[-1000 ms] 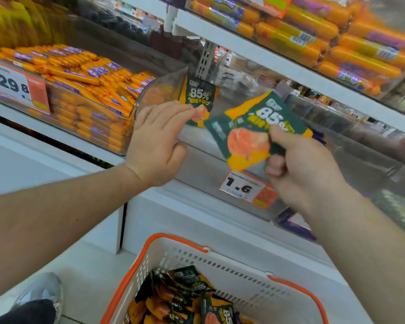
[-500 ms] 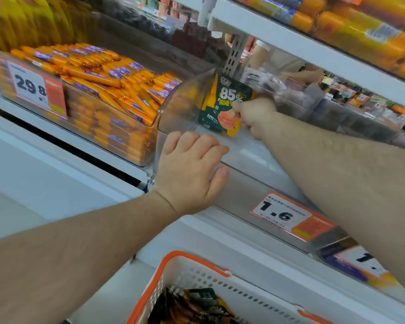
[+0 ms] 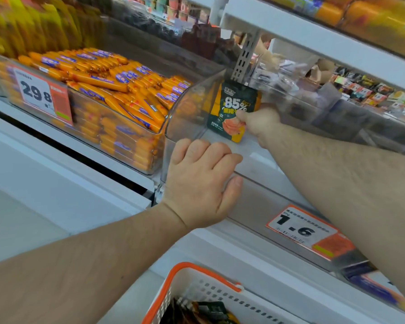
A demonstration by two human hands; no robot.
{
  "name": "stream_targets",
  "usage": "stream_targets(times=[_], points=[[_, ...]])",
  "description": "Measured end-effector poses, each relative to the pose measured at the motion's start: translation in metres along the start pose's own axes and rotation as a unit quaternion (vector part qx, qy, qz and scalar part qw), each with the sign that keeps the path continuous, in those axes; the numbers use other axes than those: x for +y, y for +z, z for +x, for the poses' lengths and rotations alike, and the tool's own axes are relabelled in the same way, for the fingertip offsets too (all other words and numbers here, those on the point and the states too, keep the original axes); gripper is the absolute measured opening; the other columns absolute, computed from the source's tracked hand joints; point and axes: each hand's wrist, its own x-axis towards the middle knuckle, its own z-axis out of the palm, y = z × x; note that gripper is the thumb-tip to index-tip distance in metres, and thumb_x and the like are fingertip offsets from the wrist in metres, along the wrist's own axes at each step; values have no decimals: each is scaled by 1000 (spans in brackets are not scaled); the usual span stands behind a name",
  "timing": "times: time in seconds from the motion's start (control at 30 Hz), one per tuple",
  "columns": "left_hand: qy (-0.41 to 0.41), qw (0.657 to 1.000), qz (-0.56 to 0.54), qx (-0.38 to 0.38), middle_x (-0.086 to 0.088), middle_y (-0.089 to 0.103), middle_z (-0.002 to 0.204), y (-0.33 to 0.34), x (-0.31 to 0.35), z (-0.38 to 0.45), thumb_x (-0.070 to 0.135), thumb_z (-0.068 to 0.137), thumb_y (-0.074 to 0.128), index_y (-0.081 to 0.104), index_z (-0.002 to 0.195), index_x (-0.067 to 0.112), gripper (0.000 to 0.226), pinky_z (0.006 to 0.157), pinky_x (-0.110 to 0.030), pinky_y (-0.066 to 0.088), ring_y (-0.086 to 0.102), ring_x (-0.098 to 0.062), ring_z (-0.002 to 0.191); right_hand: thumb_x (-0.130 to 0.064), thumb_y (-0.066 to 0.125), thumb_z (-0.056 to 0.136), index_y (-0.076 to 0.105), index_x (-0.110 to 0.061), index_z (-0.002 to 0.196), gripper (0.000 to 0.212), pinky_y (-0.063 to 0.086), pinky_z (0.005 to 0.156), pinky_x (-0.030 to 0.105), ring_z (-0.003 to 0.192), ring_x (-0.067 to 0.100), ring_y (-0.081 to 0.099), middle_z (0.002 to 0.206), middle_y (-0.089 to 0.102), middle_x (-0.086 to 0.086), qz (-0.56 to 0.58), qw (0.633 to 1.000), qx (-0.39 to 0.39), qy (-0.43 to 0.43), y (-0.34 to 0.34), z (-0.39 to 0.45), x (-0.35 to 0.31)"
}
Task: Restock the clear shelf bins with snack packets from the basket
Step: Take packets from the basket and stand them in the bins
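Observation:
A green and orange snack packet [image 3: 232, 106] marked 85% stands upright at the back of a clear shelf bin [image 3: 262, 202]. My right hand [image 3: 258, 122] reaches deep into the bin and grips the packet's lower right part. My left hand [image 3: 201, 181] holds the bin's front rim near its left corner, fingers curled over the edge and thumb against the front wall. At the bottom, a white basket with an orange rim [image 3: 180, 277] holds more dark packets [image 3: 204, 312].
A neighbouring clear bin [image 3: 84, 127] on the left is piled with orange sausage sticks and carries a 29.8 price tag. A 1.6 price tag [image 3: 306, 232] is stuck on my bin's front. A white shelf [image 3: 313, 40] hangs close above.
My right hand carried its packet from in front of the shelf deep into the bin against the standing one. My left hand let go of that packet and dropped to the bin's front rim.

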Motion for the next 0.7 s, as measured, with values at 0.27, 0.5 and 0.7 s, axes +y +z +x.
stream_targets(times=[0.27, 0.5, 0.7], points=[[-1, 1000, -4, -2, -2, 67, 92, -1, 0, -1, 34, 91, 41, 74, 97, 14, 39, 79, -41, 32, 57, -29, 78, -39, 73, 84, 66, -10, 82, 30, 59, 80, 44, 75, 24, 69, 89, 73, 14, -36, 999, 7, 21, -7, -7, 3], [-1, 1000, -9, -5, -3, 67, 91, -2, 1, 0, 34, 89, 43, 74, 96, 13, 38, 79, -41, 33, 58, -29, 77, -24, 69, 89, 52, -13, 69, 28, 56, 90, 44, 81, 25, 63, 86, 64, 13, -4, 1000, -16, 17, -11, -28, -10], [-9, 1000, -9, -23, -3, 67, 92, -1, 0, 0, 34, 89, 43, 73, 98, 13, 38, 80, -41, 33, 57, -29, 78, -21, 64, 93, 47, -12, 67, 33, 53, 89, 38, 79, 25, 56, 68, 51, 4, -5, 1000, -14, 16, -16, -39, -17]])
